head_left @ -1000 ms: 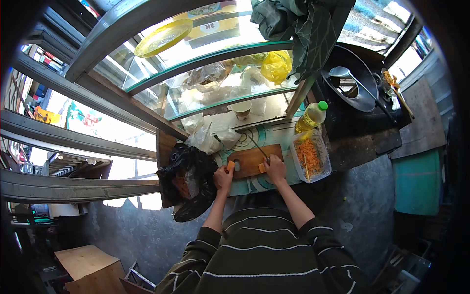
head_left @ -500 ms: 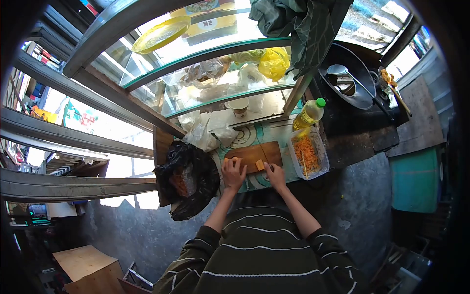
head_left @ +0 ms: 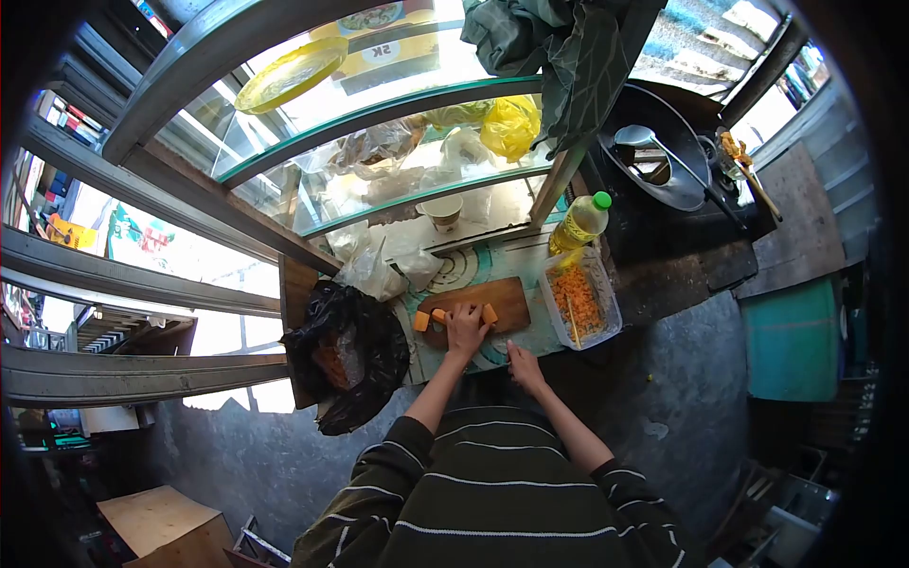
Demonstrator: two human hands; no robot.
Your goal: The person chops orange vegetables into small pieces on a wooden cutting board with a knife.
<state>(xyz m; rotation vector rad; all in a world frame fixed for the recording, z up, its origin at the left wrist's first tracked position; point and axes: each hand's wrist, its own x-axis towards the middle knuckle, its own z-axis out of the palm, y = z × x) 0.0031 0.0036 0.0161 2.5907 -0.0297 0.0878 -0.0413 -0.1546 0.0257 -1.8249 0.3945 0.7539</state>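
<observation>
My left hand (head_left: 466, 329) is over the wooden cutting board (head_left: 512, 298), its fingers curled down onto orange carrot pieces. One carrot piece (head_left: 489, 314) shows at the right of the fingers. Another carrot piece (head_left: 421, 322) lies at the board's left edge, and more orange shows beside the thumb. Near the board's front right edge, my right hand (head_left: 525, 369) is closed around what looks like a knife; its blade is hard to make out against the pale tabletop.
Right of the board stand a plastic tub (head_left: 614, 327) of shredded orange food and a green-capped oil bottle (head_left: 581, 227). A black plastic bag (head_left: 383, 364) sits at left. Behind is a glass display case (head_left: 379, 208); a wok (head_left: 682, 189) with a ladle is far right.
My left hand has moved right along the board onto the carrot pieces. My right hand has drawn back off the board toward my body. The camera view has shifted slightly.
</observation>
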